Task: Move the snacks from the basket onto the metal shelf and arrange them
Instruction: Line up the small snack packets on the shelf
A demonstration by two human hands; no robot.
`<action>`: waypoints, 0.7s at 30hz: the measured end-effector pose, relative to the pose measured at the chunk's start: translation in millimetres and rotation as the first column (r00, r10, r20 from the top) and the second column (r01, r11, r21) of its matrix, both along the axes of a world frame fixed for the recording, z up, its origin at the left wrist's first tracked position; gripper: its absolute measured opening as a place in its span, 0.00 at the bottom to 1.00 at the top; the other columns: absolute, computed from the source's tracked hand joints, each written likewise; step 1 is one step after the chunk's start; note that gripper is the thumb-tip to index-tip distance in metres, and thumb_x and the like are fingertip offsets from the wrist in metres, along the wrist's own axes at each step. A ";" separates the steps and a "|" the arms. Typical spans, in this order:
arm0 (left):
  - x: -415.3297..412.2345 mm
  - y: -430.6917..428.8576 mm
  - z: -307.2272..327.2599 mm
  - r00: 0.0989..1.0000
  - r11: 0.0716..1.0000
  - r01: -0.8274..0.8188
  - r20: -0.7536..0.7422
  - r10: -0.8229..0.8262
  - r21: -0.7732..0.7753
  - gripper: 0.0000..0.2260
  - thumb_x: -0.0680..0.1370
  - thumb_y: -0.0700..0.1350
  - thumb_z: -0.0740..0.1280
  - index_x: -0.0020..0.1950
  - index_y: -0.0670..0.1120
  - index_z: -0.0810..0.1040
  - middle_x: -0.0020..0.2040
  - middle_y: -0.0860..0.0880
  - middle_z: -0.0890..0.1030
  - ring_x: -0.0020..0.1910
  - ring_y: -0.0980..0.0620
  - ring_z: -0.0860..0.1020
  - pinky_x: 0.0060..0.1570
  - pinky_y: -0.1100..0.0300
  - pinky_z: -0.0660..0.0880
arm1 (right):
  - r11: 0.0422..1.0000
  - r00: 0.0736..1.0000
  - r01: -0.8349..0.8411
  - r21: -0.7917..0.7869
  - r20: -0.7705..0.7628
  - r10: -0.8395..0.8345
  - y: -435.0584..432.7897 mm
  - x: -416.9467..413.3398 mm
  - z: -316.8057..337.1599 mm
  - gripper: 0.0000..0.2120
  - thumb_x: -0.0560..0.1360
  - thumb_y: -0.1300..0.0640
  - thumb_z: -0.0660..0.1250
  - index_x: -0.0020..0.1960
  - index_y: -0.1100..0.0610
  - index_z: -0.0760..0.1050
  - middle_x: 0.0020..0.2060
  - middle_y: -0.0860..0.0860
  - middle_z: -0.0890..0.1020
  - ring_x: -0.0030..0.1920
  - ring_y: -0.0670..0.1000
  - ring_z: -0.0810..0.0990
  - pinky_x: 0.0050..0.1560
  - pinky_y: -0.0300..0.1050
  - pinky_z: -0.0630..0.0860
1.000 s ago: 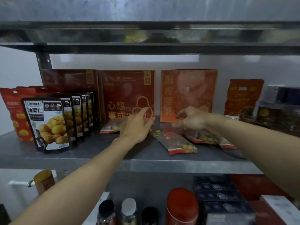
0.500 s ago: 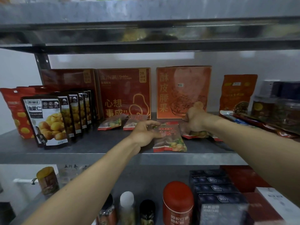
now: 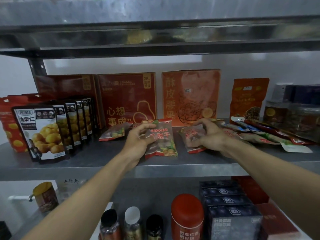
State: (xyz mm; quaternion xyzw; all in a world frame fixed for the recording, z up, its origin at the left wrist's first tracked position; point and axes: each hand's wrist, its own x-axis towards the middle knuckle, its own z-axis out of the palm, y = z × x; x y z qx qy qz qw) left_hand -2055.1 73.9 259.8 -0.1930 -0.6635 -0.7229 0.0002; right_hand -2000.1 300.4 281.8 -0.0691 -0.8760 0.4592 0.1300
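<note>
On the lower level nearest the camera stand a black-capped bottle (image 3: 108,220), a white-capped bottle (image 3: 132,217), a small dark jar (image 3: 154,226) and a red canister (image 3: 187,217). A stack of dark blue boxes (image 3: 232,220) stands to their right, with red boxes (image 3: 275,220) beyond it. A yellow-lidded jar (image 3: 45,196) stands far left.

Both forearms reach up over the front edge of the metal shelf (image 3: 52,170). The left hand (image 3: 140,137) grips a red-edged snack packet (image 3: 161,139), thumb across its face and fingers curled behind. The packet is tilted, top end up, and its bottom end is down at the shelf surface near the front. Whether it touches the shelf cannot be told. The right hand (image 3: 210,135) curls round a second packet (image 3: 190,135) of the same kind, just to the right, low over the shelf.

Another small packet (image 3: 113,134) lies flat behind the left hand. To the right of the right hand is a loose heap of packets (image 3: 259,137), overlapping one another. At the left, a row of chestnut pouches (image 3: 41,132) stands upright, one behind the other, beside a red bag (image 3: 10,129).

Along the back wall stand two dark red boxes (image 3: 128,99) side by side, an orange box (image 3: 190,97), an orange pouch (image 3: 248,99) and clear jars (image 3: 290,116) at the far right. The upper shelf (image 3: 155,32) spans the top of the view.
</note>
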 end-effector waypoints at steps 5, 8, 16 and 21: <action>1.7 -1.4 0.0 1.000 0.998 0.005 0.012 -0.006 0.069 0.15 0.77 0.29 0.65 0.59 0.43 0.79 0.58 0.47 0.81 0.39 0.53 0.85 0.39 0.59 0.82 | 0.974 0.966 0.001 -0.228 -0.251 -0.059 -2.5 0.3 -20.9 0.27 0.60 0.63 0.82 0.51 0.46 0.74 0.55 0.47 0.77 0.59 0.51 0.75 0.54 0.47 0.75; 2.6 -3.7 1.7 0.999 0.991 0.020 0.032 -0.024 0.129 0.17 0.77 0.28 0.65 0.61 0.44 0.79 0.58 0.47 0.81 0.41 0.50 0.85 0.41 0.57 0.83 | 0.947 0.951 -0.061 -0.314 -0.306 -0.041 -6.0 0.4 -23.1 0.26 0.60 0.66 0.82 0.48 0.43 0.75 0.56 0.53 0.80 0.56 0.54 0.80 0.52 0.53 0.82; 2.8 -32.1 12.3 0.997 0.992 -0.043 -0.066 0.051 0.118 0.20 0.77 0.32 0.66 0.58 0.56 0.79 0.60 0.52 0.81 0.47 0.49 0.85 0.47 0.54 0.82 | 0.888 0.917 -0.185 -0.420 -0.399 0.002 -39.9 -2.7 -15.7 0.25 0.66 0.70 0.77 0.57 0.52 0.74 0.55 0.54 0.79 0.50 0.48 0.83 0.41 0.41 0.82; 0.8 -64.5 17.9 0.990 0.987 -0.092 -0.095 0.105 0.129 0.18 0.78 0.33 0.66 0.65 0.50 0.77 0.58 0.51 0.82 0.46 0.53 0.85 0.38 0.60 0.81 | 0.886 0.924 -0.209 -0.414 -0.380 0.041 -64.9 -8.7 -9.8 0.23 0.67 0.66 0.78 0.54 0.47 0.76 0.54 0.55 0.80 0.53 0.54 0.83 0.46 0.51 0.84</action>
